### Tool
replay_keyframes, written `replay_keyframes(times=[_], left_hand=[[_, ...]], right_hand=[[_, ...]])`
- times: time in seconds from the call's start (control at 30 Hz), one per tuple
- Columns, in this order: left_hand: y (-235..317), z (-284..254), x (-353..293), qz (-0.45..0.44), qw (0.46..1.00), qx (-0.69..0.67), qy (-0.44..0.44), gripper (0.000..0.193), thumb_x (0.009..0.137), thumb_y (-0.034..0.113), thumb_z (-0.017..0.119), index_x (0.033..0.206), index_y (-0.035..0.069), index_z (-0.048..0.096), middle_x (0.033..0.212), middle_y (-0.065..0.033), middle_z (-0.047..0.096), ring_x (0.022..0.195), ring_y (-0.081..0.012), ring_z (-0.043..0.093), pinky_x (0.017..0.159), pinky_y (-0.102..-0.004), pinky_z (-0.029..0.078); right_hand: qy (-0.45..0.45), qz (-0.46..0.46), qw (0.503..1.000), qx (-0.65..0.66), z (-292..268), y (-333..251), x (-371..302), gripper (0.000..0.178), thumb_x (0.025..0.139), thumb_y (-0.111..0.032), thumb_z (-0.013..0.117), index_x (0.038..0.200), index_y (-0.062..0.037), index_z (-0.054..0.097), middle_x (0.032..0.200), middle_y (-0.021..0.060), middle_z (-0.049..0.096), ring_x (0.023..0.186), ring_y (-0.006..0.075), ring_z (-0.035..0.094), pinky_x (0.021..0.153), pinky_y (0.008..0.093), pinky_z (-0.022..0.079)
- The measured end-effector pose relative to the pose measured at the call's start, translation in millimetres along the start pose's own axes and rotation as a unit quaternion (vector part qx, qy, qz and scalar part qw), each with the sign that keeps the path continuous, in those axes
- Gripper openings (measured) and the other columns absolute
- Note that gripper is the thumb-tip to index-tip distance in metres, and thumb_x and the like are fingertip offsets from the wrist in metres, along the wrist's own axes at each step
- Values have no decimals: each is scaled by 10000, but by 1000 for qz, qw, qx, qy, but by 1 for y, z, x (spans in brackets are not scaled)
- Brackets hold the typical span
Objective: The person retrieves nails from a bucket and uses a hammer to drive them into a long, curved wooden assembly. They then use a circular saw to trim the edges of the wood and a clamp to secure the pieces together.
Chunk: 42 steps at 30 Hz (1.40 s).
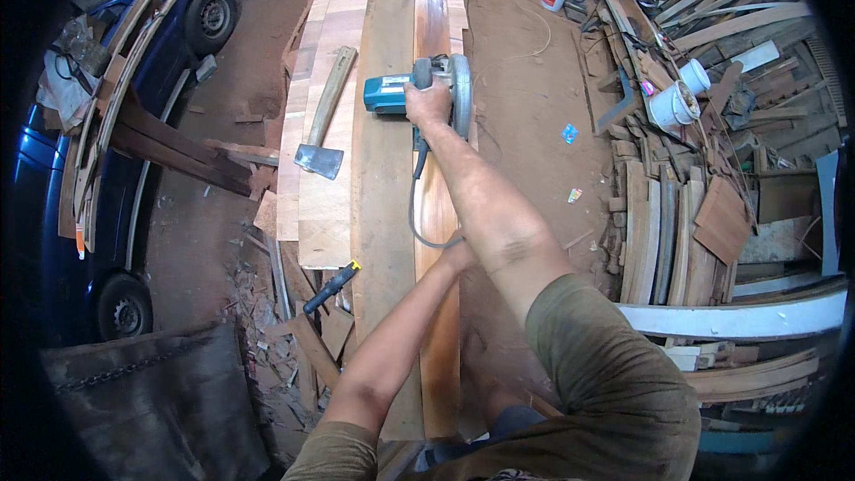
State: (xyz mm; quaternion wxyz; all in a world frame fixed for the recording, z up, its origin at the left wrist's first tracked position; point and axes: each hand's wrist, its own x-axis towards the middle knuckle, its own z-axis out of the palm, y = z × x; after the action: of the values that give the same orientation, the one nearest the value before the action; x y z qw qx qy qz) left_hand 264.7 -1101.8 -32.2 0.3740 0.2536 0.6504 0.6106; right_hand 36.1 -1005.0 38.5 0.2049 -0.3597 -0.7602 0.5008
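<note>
Right hand (429, 107) clenched around the dark handle (422, 74) of a circular saw (397, 105), I have it at the upper centre of the frame, seemingly resting on a long brown plank (383, 214) and the redder strip (439, 330) beside it. I judge it heavy and rigid, with much of its weight in the teal motor housing (386, 93), so it may want to tip toward the left of the frame. The handle is the place to take hold; a second grip would suit the housing, well clear of the grey round guard (460, 98). Its housing points left, across the plank, while the guard's long edge runs up and down the frame, roughly along the wood. The cord (411, 207) looks limp and bends easily, curving down toward my left hand (458, 255), which is mostly behind my right forearm (481, 180); I cannot tell whether it grasps anything.

Left of the saw, a hatchet (329, 111) lies on pale boards (290, 200), head toward the bottom. Farther out are a black tool with a yellow tip (331, 288), a blue vehicle (85, 254) at the left edge and stacked timber (663, 232) at right.
</note>
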Motion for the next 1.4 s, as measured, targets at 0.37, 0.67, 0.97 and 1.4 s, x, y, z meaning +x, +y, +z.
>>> replay_keyframes(times=[0.37, 0.67, 0.97, 1.4], left_hand=[[27, -52, -3, -49, 964, -156, 210, 205, 994, 204, 637, 1070, 23, 576, 877, -37, 633, 840, -116, 600, 791, -276, 500], [-44, 16, -71, -90, 910, -217, 340, 228, 1009, 241, 622, 983, 15, 611, 820, -35, 670, 718, -84, 591, 698, -252, 493], [7, -168, -22, 38, 888, 134, 439, 406, 1015, 359, 556, 890, -2, 691, 895, -176, 686, 885, -283, 635, 850, -376, 485], [-18, 17, 4, -59, 968, -51, 237, 456, 930, 298, 661, 1294, 53, 538, 1313, -208, 599, 1225, -378, 566, 1090, -493, 349]], right_hand=[[-24, -19, 999, 12, 17, -7, 21, 412, 760, -241, 753, 1091, -5, 688, 1049, 250, 710, 1032, 395, 680, 935, 455, 518], [-26, 13, 999, 17, 26, -10, 43, 391, 762, -253, 767, 1066, -14, 712, 1074, 236, 713, 1055, 376, 682, 964, 439, 513], [-7, -59, 998, 38, 43, -1, 91, 301, 806, -197, 710, 1000, 29, 670, 793, 152, 703, 568, 227, 683, 494, 364, 548], [-39, 10, 999, 16, 46, -11, 91, 472, 764, -254, 757, 1139, 22, 680, 1111, 251, 700, 1080, 373, 673, 977, 418, 505]])
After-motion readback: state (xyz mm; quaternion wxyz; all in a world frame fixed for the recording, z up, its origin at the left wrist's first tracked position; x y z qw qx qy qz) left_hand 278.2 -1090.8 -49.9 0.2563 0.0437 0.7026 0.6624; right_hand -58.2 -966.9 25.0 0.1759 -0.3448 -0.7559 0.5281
